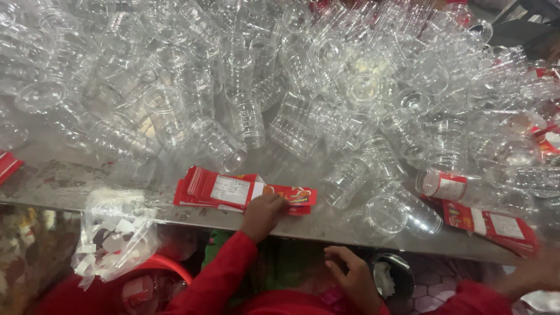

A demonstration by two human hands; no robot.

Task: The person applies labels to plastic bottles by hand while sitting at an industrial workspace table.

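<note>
While the left hand [263, 213] pressed its fingers together on a stack of red labels [233, 189] at the near edge of the steel tabletop [52, 181], the right hand [350, 279] hung below that edge, its grip loosely curled and empty. Clear plastic jars [291, 87] lay heaped just behind the labels.

Steel table [70, 192], patterned tile floor [429, 291]

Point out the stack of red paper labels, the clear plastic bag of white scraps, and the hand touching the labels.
Stack of red paper labels [217, 188], head view, white panel.
Clear plastic bag of white scraps [114, 233], head view, middle.
Left hand [262, 213], head view, back of hand.
</note>
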